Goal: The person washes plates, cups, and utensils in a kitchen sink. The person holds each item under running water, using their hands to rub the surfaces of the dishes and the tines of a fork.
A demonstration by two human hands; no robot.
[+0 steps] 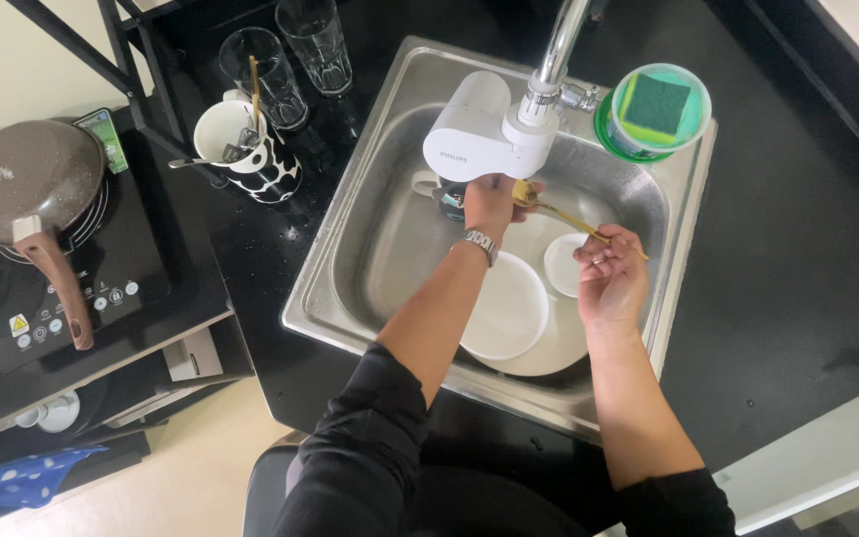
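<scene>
Sink, centre frame: gold spoon held between both hands under the faucet filter.

Left hand closed on the bowl end with a yellow sponge; right hand pinches the handle tip. Risk: a wet, slim handle could slip from the pinch onto the white plates below. The bowl end is hidden; the dark cup beneath the filter is mostly covered; running water cannot be made out.
</scene>
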